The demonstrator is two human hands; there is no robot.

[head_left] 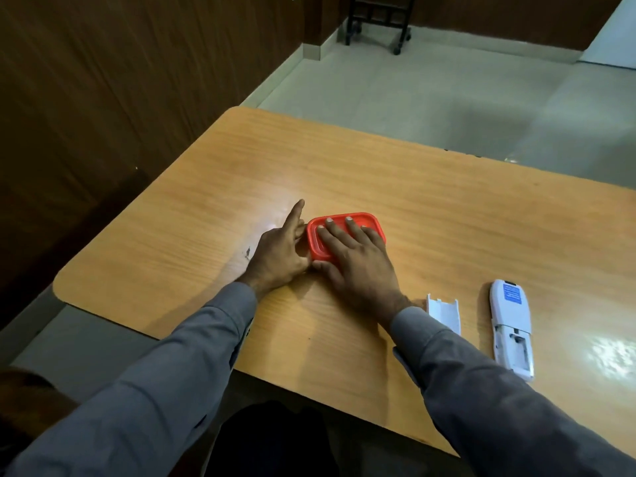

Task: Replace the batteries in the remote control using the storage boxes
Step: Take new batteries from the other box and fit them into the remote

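At the left of the wooden table (pixel 413 187), the left hand (pixel 280 254) rests against the left end of a red storage box (pixel 344 235). Its index finger points straight out, up and away over the tabletop, while the other fingers curl in toward the box's side; whether they actually grip the edge is hard to tell, since the box and the hand hide them. The box sits near the middle of the table, lid on, lying flat. The right hand (pixel 358 263) lies palm-down on top of the lid, fingers straight and spread across the red surface, the thumb tucked along the near edge and touching the left hand's knuckles. So the box lies under the right palm and just beside the left. Both arms wear grey sleeves (pixel 481 390).

Further right, just beside the right wrist, a white battery cover (pixel 445 313) lies loose on the table. Beyond it lies the white remote control (pixel 511 328), face down, its battery compartment open at the near end.
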